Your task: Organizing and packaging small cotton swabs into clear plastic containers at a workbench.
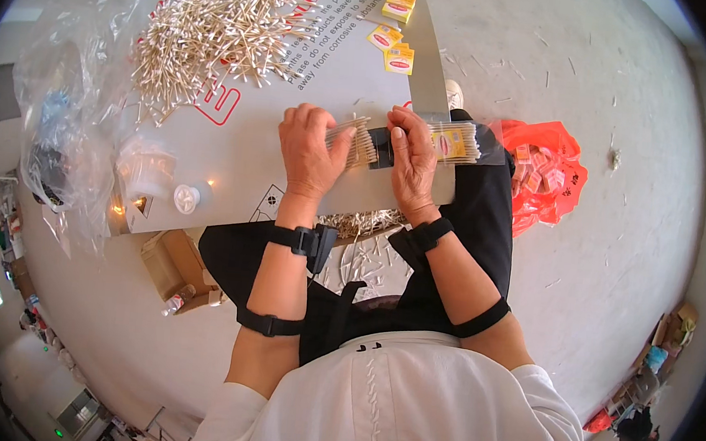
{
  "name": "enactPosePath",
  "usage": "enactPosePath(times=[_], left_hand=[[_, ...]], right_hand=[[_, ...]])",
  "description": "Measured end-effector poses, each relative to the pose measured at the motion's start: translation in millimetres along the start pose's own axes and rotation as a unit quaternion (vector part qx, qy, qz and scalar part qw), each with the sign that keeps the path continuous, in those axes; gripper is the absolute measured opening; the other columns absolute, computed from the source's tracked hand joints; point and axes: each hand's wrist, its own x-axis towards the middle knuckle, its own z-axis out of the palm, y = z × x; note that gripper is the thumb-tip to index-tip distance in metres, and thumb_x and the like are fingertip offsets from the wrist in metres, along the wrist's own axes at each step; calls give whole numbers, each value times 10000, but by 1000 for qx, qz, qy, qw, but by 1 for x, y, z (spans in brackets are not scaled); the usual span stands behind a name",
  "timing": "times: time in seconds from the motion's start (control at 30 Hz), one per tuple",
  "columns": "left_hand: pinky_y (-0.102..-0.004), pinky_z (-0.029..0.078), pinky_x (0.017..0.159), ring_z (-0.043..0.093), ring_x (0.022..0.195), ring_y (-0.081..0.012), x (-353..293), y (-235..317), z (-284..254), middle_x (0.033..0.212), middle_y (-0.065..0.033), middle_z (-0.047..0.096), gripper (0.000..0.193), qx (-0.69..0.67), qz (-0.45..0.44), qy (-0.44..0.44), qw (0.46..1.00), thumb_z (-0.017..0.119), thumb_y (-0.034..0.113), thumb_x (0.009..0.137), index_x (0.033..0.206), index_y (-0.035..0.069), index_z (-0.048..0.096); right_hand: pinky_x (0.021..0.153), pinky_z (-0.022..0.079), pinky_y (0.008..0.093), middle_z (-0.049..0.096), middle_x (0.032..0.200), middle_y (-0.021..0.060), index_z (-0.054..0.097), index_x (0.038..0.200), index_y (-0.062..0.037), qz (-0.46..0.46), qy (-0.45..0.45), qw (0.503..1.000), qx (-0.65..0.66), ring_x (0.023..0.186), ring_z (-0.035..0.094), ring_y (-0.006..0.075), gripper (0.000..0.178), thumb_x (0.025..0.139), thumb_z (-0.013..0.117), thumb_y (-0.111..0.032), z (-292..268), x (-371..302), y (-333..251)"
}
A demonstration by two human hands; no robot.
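Note:
My left hand (309,149) is closed around one end of a loose bundle of cotton swabs (361,144), thumb on the near side. Just to the right, my right hand (413,163) has its fingers bent at the edge of a clear plastic bag (491,142). Inside that bag lie a row of cotton swabs (470,143) and a yellow card (448,144). A dark flat piece (383,149) shows between my hands; its kind is unclear. Farther left, a large heap of cotton swabs (218,36) is spread over the table (250,148).
Yellow cards (396,60) lie at the table's far right, near a yellow stack (399,6). Crumpled clear plastic (69,103) covers the left edge, beside a small white round item (186,198). A red bag (571,177) with small packets sits right; a cardboard box (173,263) stands below left.

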Motion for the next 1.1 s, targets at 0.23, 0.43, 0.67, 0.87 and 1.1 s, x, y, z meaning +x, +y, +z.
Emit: enactPosePath(times=[0.23,0.43,0.67,0.87,1.1], left_hand=[[-447,411,752,540,848,-291,-12,14,7,799,-55,571,195,59,-31,-103,993,752,165,719,735,89,573],[-452,433,748,565,839,-306,-2,7,10,783,-76,602,130,68,-48,-119,989,703,120,742,704,74,588],[-474,446,730,596,848,-320,18,17,-4,796,-110,644,110,132,-58,-197,970,685,159,737,714,57,651],[-482,500,741,626,800,-374,11,19,6,754,-182,665,145,90,-87,-176,976,682,126,736,659,12,634],[-460,489,735,593,817,-341,46,-3,-14,756,-132,605,25,175,106,-252,946,646,57,740,722,43,636]], right_hand=[[973,444,300,597,1207,110,609,1141,-2,-9,8,1000,-18,1119,563,197,184,983,539,-65,1,1,-6],[976,435,294,600,1197,106,612,1130,-8,1,14,1000,-6,1121,559,198,174,980,538,-59,3,1,-7],[972,439,295,602,1191,104,614,1123,-10,3,17,1000,1,1115,561,199,167,978,547,-62,2,2,-5],[958,450,297,607,1170,104,617,1120,-11,-3,22,1000,-9,1097,569,197,164,976,551,-57,3,1,-6],[923,470,276,595,1168,92,614,1123,-10,-4,21,1000,-16,1050,575,168,164,977,545,-42,2,2,0]])
